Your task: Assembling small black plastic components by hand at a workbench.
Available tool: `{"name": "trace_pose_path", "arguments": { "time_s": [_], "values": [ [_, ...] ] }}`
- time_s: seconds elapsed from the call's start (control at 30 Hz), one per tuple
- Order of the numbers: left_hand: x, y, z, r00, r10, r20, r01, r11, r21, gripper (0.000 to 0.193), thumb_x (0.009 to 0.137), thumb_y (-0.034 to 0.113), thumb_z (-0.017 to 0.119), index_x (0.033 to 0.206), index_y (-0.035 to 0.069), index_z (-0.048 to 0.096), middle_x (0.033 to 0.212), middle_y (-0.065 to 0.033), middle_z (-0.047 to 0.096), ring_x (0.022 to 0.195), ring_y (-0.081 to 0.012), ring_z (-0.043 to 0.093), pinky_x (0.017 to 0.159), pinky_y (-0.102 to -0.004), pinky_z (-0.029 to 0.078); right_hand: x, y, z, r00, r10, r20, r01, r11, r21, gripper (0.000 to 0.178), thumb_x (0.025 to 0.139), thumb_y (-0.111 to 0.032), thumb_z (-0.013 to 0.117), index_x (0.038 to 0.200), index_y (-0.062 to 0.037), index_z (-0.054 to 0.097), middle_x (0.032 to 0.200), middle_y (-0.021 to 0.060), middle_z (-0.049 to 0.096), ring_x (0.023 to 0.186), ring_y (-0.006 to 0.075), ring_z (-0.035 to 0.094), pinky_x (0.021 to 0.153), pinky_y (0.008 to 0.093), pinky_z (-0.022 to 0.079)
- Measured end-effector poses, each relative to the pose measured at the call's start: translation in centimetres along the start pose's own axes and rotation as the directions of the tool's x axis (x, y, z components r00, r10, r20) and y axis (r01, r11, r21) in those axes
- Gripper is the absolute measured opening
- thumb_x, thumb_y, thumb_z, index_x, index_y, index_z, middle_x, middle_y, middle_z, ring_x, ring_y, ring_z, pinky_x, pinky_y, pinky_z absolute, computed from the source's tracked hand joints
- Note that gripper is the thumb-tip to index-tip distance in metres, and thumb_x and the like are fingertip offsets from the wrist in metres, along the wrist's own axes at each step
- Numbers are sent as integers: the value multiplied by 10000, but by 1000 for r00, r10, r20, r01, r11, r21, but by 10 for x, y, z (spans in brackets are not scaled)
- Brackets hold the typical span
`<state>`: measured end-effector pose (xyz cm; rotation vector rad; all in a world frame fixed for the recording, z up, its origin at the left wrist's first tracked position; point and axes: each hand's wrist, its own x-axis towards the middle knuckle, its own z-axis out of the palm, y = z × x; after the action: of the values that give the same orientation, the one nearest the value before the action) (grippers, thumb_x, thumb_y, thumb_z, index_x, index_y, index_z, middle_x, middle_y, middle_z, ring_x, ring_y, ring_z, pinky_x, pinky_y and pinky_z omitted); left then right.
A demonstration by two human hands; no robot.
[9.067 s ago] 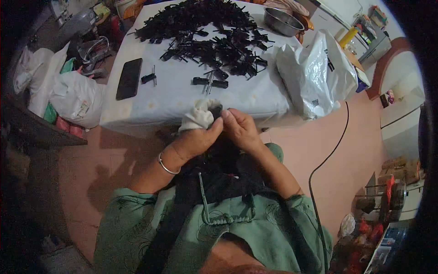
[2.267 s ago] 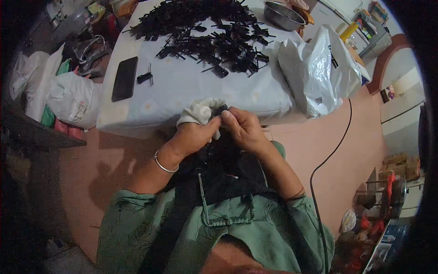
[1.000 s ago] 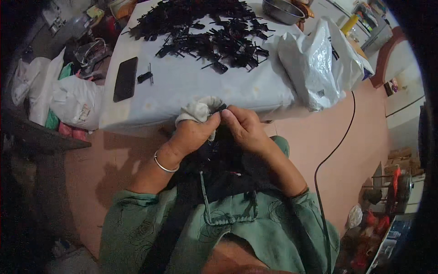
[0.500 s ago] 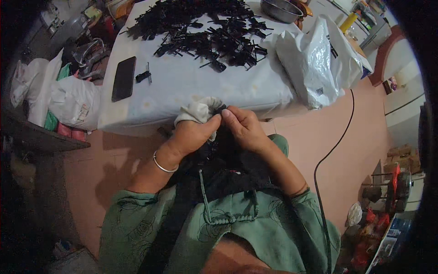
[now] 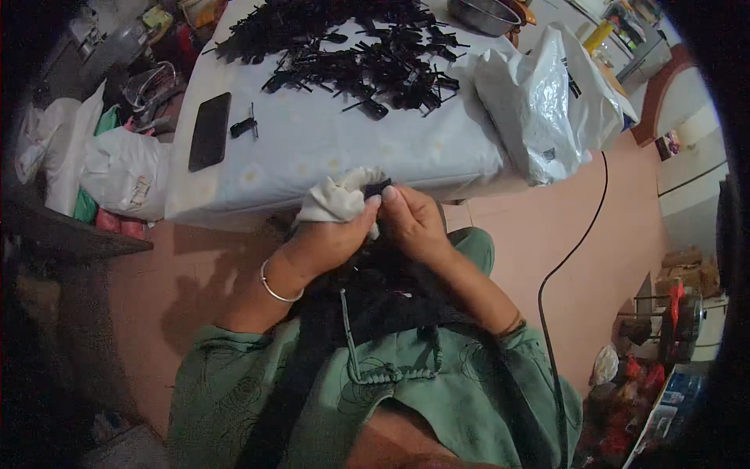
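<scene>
In front of the table's near edge, my hands are close together over my lap. My left hand (image 5: 324, 244) is closed on a crumpled white cloth (image 5: 332, 202), and its thumb presses a small black plastic part (image 5: 377, 187) that pokes out of the cloth. From the other side my right hand (image 5: 422, 223) pinches the same part between thumb and bent fingers. Most of that part is hidden by fingers and cloth. Beyond lies a heap of black plastic parts (image 5: 379, 62) with thin rods. One similar part (image 5: 244, 127) sits apart on the left.
A dark phone (image 5: 209, 133) lies at the left of the cloth-covered table (image 5: 312, 148). On its right stands a white plastic bag (image 5: 527, 117), with a metal bowl (image 5: 484, 16) behind. White sacks (image 5: 129, 172) fill the left side. A black cable (image 5: 570, 262) crosses the floor.
Both hands stay at nearly the same spot with small finger shifts. A little more of the black part shows between the thumbs, and the cloth has shifted slightly.
</scene>
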<state>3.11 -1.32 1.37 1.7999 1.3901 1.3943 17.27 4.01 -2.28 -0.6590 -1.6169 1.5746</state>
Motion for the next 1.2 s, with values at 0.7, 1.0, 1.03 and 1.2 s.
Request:
{"name": "trace_pose_path", "arguments": {
  "time_s": [0.7,1.0,1.03,1.2],
  "values": [
    [-4,-14,7,949,-313,34,308,904,-297,184,794,74,544,963,1,554,780,-13,583,690,-79,528,591,-236,448,8,-12,-13,991,55,122,-19,960,-279,213,894,-181,477,778,-6,514,662,-32,447,651,49,392,583,208,360],
    [-4,-5,9,989,-143,-34,143,990,18,224,780,52,540,988,-30,536,826,-101,593,753,-153,564,673,-272,458,8,2,4,992,-125,-10,117,952,-282,259,900,-209,452,749,-5,504,565,30,404,557,86,369,511,258,358],
    [-3,-10,11,999,4,-45,5,980,198,228,778,45,537,992,-34,534,828,-104,593,753,-156,563,677,-273,457,8,10,7,992,-125,-11,117,952,-284,259,900,-209,452,749,-5,504,565,30,404,557,86,369,511,258,358],
    [-9,-24,17,994,61,-85,-44,981,187,215,788,41,533,988,-36,536,848,-68,589,768,-123,542,684,-261,452,5,16,14,996,-34,-84,30,998,-53,272,913,-205,434,739,-9,504,620,-40,425,602,64,370,544,227,354]
  ]
}}
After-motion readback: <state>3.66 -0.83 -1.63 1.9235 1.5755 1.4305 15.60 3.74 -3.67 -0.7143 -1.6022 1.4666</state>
